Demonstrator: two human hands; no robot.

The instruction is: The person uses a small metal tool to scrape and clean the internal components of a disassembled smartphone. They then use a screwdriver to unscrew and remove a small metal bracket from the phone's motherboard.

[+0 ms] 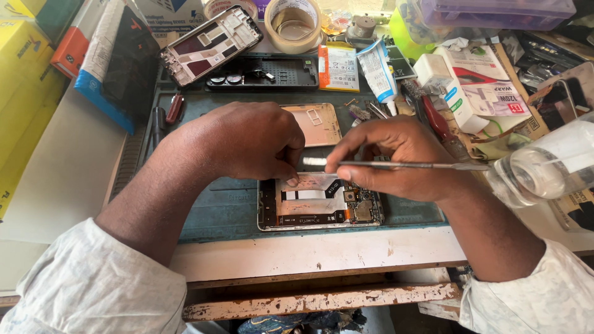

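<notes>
opened phone (pixel 318 204): it's lying flat on the blue-green mat (pixel 229 207) near the front edge of the table (pixel 309 253), back cover off, so the battery area, a flat ribbon cable and the small board at the right end are all showing.
left hand (pixel 247 141): it's curling over the top left part of the phone, fingers (pixel 291 180) bunched together with the tips pressing down on the phone's upper edge. Not gripping anything as far as I can see, just pinning it.
right hand (pixel 405 158): it's pinching a thin metal tool (pixel 408 165), thumb and fingers clamped on the shaft, holding it almost level just above the phone. The left end of the tool is sitting right by the left fingertips; the flat end is sticking out to the right past the hand.
gold back cover (pixel 318 122): it's lying on the mat just behind the hands, partly hidden by the left hand.
phone frame (pixel 210 44): a second stripped frame is leaning at the back left, with a dark tray (pixel 281 74) holding small parts beside it.
tape roll (pixel 292 25): it's sitting at the back centre, well apart from the phone.
glue tube (pixel 377 71): white and blue, lying behind the right hand next to an orange packet (pixel 338 67).
red-handled tool (pixel 436 120): it's resting just beyond the right hand.
clear bottle (pixel 544 164): it's lying on its side at the right edge, near the tool's flat end.
yellow boxes (pixel 21 80): they're piling up on the far left.
</notes>
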